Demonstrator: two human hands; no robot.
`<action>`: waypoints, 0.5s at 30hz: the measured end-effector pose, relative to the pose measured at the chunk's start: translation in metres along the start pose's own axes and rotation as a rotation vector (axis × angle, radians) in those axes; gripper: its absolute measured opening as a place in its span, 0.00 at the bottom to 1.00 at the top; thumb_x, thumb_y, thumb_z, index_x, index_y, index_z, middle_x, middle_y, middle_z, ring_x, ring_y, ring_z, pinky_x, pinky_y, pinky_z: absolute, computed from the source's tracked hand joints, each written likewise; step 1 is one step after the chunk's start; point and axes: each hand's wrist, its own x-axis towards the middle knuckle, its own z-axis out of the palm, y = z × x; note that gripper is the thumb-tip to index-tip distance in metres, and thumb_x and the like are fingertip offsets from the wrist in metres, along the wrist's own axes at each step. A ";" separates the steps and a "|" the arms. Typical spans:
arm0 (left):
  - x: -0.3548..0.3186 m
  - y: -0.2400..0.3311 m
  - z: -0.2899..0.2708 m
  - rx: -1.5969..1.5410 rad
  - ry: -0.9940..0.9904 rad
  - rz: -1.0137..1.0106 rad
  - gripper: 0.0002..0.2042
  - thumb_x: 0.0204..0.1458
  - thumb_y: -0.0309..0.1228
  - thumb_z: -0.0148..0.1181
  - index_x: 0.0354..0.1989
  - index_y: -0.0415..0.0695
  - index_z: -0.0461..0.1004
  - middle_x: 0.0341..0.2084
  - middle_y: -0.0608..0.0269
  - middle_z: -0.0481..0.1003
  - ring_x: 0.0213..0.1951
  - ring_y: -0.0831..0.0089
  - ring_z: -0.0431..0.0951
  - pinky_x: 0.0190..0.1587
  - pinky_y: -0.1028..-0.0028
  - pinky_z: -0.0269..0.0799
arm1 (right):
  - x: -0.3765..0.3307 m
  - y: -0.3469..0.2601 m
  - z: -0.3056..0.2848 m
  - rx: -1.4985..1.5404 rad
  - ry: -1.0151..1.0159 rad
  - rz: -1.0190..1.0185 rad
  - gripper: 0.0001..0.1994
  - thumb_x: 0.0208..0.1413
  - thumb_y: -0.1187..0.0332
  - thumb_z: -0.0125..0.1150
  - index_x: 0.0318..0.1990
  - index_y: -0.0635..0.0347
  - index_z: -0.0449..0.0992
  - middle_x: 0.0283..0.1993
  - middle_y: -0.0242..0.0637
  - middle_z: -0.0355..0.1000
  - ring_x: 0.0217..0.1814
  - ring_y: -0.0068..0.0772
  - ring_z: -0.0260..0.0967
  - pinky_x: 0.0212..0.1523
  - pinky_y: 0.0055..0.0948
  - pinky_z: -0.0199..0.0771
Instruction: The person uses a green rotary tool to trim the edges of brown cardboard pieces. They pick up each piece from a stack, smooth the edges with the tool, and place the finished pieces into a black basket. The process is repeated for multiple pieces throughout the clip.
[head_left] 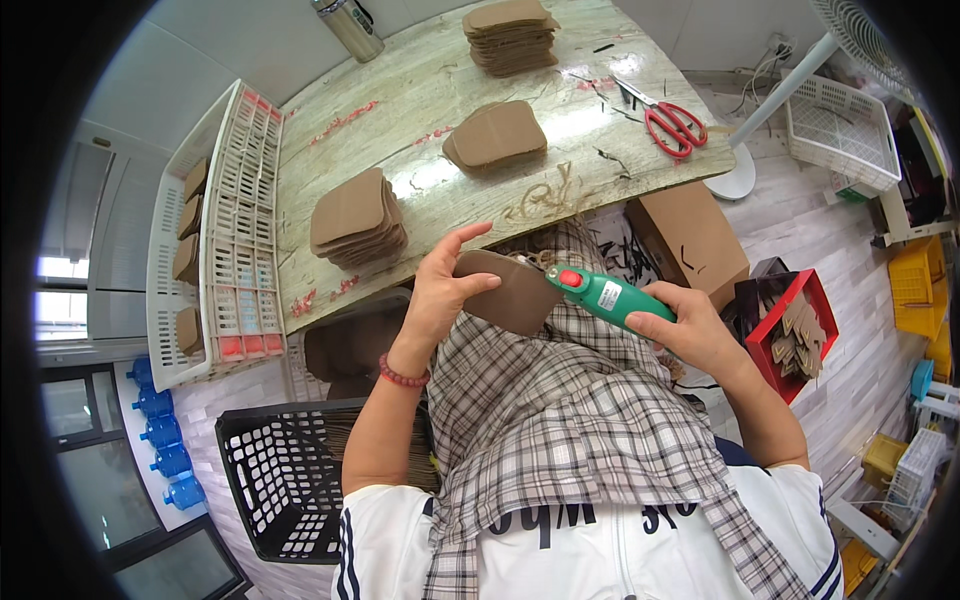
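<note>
My left hand (438, 295) pinches a flat brown piece with rounded corners (518, 300) between thumb and fingers, above my lap; I cannot tell its material. Wrapped round a green handheld power cutter with a red button (600, 295) is my right hand (692, 328). The cutter's tip meets the upper right edge of the piece, and its blade is too small to make out. On the table lie a near stack of similar brown pieces (358, 220), a lower pile (497, 137) and a taller far stack (510, 38). Stringy brown trimmings (548, 197) lie at the table's near edge.
Red-handled scissors (676, 130) lie at the table's right. A white crate (240, 225) leans at its left; a steel flask (350, 30) stands behind. Around me are a black crate (280, 490), a cardboard box (695, 240), a red box of scraps (829, 322) and a fan pole (785, 88).
</note>
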 end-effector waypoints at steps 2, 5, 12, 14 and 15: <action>0.000 0.002 0.002 0.016 -0.027 -0.010 0.31 0.43 0.13 0.60 0.60 0.40 0.64 0.37 0.64 0.76 0.39 0.80 0.76 0.45 0.79 0.72 | 0.002 0.000 0.002 -0.027 0.001 -0.023 0.19 0.52 0.56 0.66 0.40 0.66 0.76 0.23 0.32 0.69 0.25 0.18 0.64 0.27 0.23 0.65; 0.003 0.001 0.004 0.030 -0.072 -0.029 0.32 0.42 0.12 0.60 0.61 0.40 0.64 0.41 0.65 0.75 0.40 0.81 0.75 0.46 0.79 0.72 | 0.004 -0.003 0.004 -0.039 0.000 -0.042 0.20 0.52 0.56 0.66 0.40 0.66 0.76 0.23 0.32 0.69 0.25 0.19 0.65 0.27 0.24 0.65; 0.006 -0.006 0.010 0.074 -0.128 -0.034 0.33 0.42 0.12 0.61 0.61 0.40 0.64 0.41 0.66 0.74 0.42 0.80 0.75 0.48 0.78 0.71 | 0.013 -0.011 0.011 -0.037 0.000 -0.041 0.19 0.52 0.56 0.65 0.40 0.67 0.76 0.24 0.32 0.69 0.25 0.19 0.66 0.27 0.23 0.66; 0.004 -0.006 0.018 0.023 -0.135 -0.058 0.31 0.42 0.14 0.62 0.60 0.41 0.65 0.39 0.67 0.75 0.42 0.79 0.74 0.49 0.78 0.70 | 0.019 -0.009 0.014 0.039 0.000 -0.052 0.19 0.53 0.57 0.65 0.40 0.67 0.76 0.24 0.32 0.70 0.24 0.18 0.65 0.26 0.22 0.66; 0.005 -0.007 0.016 0.024 -0.106 -0.053 0.31 0.42 0.15 0.62 0.60 0.41 0.65 0.39 0.67 0.76 0.42 0.79 0.75 0.48 0.78 0.70 | 0.021 -0.009 0.014 0.078 -0.002 -0.059 0.18 0.53 0.57 0.64 0.40 0.67 0.76 0.24 0.31 0.70 0.24 0.18 0.65 0.26 0.21 0.66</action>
